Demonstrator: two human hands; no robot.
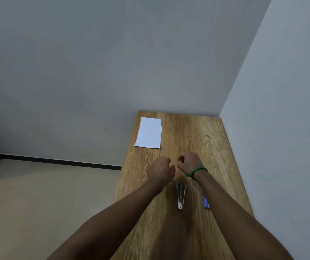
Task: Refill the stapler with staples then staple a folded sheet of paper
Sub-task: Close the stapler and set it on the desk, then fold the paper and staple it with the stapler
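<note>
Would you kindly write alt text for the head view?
Left hand and right hand hover close together, loosely curled, over a wooden table. A stapler and small blue box lie nearer the camera; white paper lies far left.

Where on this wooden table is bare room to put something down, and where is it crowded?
Free: the far right of the table, beside the folded paper, and the left strip between that paper and the left hand. Crowded: the near middle, where the right hand, the stapler and the blue staple box are close together.
</note>
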